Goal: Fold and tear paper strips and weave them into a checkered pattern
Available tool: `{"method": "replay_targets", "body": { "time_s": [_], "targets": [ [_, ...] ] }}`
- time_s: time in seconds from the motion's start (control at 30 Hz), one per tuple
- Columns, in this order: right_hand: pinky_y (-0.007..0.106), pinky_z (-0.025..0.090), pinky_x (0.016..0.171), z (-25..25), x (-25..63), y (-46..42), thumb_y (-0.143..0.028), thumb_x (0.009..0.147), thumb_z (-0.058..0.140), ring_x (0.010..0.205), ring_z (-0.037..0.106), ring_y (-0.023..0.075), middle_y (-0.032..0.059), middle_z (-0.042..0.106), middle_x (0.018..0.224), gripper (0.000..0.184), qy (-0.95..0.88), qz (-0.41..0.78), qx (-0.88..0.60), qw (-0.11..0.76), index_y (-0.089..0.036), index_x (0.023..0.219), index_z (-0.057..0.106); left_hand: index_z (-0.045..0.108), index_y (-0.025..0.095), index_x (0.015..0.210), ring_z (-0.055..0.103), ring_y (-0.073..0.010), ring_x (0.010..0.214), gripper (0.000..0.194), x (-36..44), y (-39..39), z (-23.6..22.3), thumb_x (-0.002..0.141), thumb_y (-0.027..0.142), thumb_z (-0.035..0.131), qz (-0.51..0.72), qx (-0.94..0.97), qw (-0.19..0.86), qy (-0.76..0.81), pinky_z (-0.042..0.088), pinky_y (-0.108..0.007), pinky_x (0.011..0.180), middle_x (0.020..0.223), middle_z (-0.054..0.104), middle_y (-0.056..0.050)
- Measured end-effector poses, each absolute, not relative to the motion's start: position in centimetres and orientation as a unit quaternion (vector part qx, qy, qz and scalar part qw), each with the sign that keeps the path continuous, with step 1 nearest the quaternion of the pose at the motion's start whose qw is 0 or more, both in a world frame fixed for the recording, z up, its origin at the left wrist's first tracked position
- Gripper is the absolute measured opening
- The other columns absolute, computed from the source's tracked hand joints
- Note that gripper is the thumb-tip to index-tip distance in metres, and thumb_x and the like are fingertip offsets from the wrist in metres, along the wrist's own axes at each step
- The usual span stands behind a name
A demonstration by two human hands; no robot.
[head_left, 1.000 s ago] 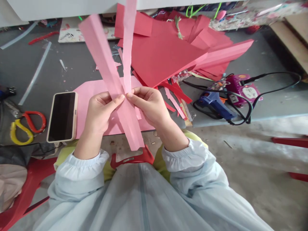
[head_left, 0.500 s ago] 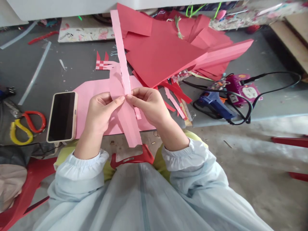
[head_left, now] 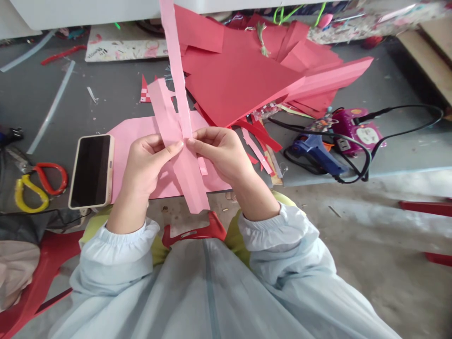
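Observation:
Between my hands is a creased pink paper piece (head_left: pixel 190 183), with a narrow pink paper strip (head_left: pixel 175 56) parting from it along a ragged torn edge. My left hand (head_left: pixel 146 160) is closed, thumb and fingers pinching the wider creased piece. Right beside it, my right hand (head_left: pixel 219 153) pinches the narrow strip, which points up and away from me. The two thumb tips almost meet where the papers join. Under my hands a pink sheet (head_left: pixel 136 129) lies on the grey table. A red and pink woven paper piece (head_left: pixel 144 94) lies behind, partly covered by the creased paper.
A phone (head_left: pixel 91 169) and scissors with red and yellow handles (head_left: pixel 51 179) lie at left. Red paper sheets (head_left: pixel 233 75) spread behind my hands, with paper scraps (head_left: pixel 257 146) nearer. At right are a blue glue gun (head_left: pixel 318 153), a purple device (head_left: pixel 356 132) and a black cable.
The upper part of the creased paper has swung left and opened out from the strip, now covering more of the woven piece. The narrow strip reaches slightly higher. Both hands stay nearly in place.

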State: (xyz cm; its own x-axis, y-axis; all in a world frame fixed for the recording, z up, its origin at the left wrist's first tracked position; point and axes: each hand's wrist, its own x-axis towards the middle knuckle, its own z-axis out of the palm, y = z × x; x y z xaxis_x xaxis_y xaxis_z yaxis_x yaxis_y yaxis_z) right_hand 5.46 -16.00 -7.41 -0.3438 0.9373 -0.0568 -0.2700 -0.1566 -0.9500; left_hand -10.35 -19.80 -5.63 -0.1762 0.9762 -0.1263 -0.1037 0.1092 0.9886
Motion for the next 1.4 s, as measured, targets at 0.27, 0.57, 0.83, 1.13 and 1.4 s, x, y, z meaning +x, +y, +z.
{"method": "replay_targets", "body": {
  "time_s": [0.27, 0.57, 0.83, 1.13, 1.4],
  "targets": [
    [0.023, 0.051, 0.060, -7.1, 5.4, -16.0, -0.046, 0.062, 0.091, 0.062, 0.057, 0.0086, -0.0013, 0.066, 0.067, 0.037, -0.472, 0.674, -0.351, 0.447, -0.016, 0.072, 0.070, 0.060, 0.018, 0.054, 0.042, -0.0047, 0.044, 0.032, -10.5, -19.8, -5.8, 0.066, 0.032, 0.087, 0.514, 0.403, 0.498, 0.570, 0.030, -0.020, 0.041, 0.050, 0.051, 0.005],
    [0.022, 0.046, 0.055, -7.5, 5.3, -16.2, -0.048, 0.066, 0.089, 0.061, 0.055, 0.0084, -0.0021, 0.062, 0.065, 0.038, -0.493, 0.652, -0.342, 0.464, -0.017, 0.072, 0.067, 0.054, 0.019, 0.051, 0.038, -0.0045, 0.042, 0.040, -10.0, -19.7, -6.5, 0.068, 0.035, 0.086, 0.538, 0.405, 0.472, 0.569, 0.023, -0.022, 0.039, 0.049, 0.049, 0.005],
    [0.022, 0.047, 0.056, -7.4, 5.2, -16.3, -0.056, 0.066, 0.086, 0.064, 0.055, 0.0084, -0.0014, 0.064, 0.070, 0.042, -0.489, 0.645, -0.355, 0.467, -0.018, 0.075, 0.069, 0.064, 0.020, 0.055, 0.058, -0.0101, 0.055, 0.030, -9.4, -19.9, -6.2, 0.066, 0.034, 0.088, 0.565, 0.393, 0.465, 0.557, 0.043, -0.023, 0.050, 0.056, 0.062, 0.002],
    [0.023, 0.050, 0.061, -7.1, 5.4, -16.1, -0.051, 0.065, 0.088, 0.063, 0.056, 0.0083, -0.0018, 0.065, 0.067, 0.039, -0.476, 0.664, -0.346, 0.461, -0.017, 0.073, 0.070, 0.065, 0.018, 0.053, 0.050, -0.0062, 0.047, 0.031, -10.1, -19.8, -6.1, 0.064, 0.033, 0.090, 0.543, 0.398, 0.496, 0.548, 0.039, -0.021, 0.046, 0.050, 0.056, 0.004],
    [0.023, 0.048, 0.057, -7.2, 5.5, -16.1, -0.052, 0.063, 0.088, 0.062, 0.056, 0.0089, -0.0017, 0.064, 0.066, 0.041, -0.489, 0.657, -0.355, 0.452, -0.017, 0.070, 0.068, 0.072, 0.019, 0.065, 0.053, -0.0080, 0.049, 0.019, -10.0, -19.8, -6.3, 0.070, 0.032, 0.086, 0.541, 0.399, 0.477, 0.566, 0.037, -0.022, 0.044, 0.060, 0.066, 0.001]
  ]
}}
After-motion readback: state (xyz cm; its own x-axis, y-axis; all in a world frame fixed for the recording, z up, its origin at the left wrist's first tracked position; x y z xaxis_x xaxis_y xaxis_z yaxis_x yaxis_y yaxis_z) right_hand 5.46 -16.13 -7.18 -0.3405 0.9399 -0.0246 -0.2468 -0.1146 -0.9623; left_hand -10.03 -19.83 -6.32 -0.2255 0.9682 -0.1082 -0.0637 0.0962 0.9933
